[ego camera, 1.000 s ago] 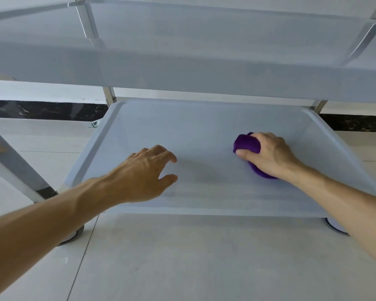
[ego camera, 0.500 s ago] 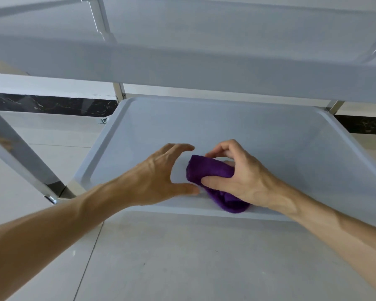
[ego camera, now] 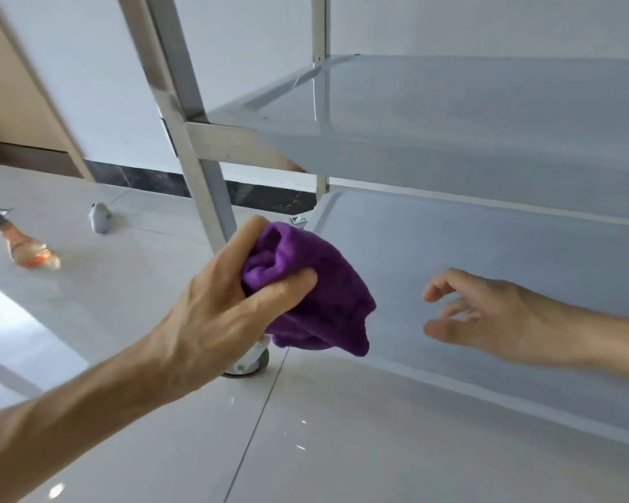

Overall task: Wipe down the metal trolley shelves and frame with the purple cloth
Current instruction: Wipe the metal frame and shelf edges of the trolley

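My left hand (ego camera: 218, 306) grips the bunched purple cloth (ego camera: 316, 295), holding it up in front of the trolley's near left upright post (ego camera: 200, 165). Part of the cloth hangs down below my fingers. My right hand (ego camera: 480, 314) hovers empty over the bottom shelf (ego camera: 505, 248), fingers loosely spread. The middle shelf (ego camera: 469, 114) juts out above it. A caster wheel (ego camera: 249, 364) shows under the post, partly hidden by my left hand.
A spray bottle with orange liquid (ego camera: 22, 245) lies on the glossy tiled floor (ego camera: 305, 448) at the left. A small white object with a cord (ego camera: 100, 217) sits farther back. A wooden cabinet (ego camera: 11, 85) stands at the far left by the wall.
The cloth passed from my right hand to my left hand. My left hand lifted it toward the left post. My right hand let go and drew right. The view swung left.
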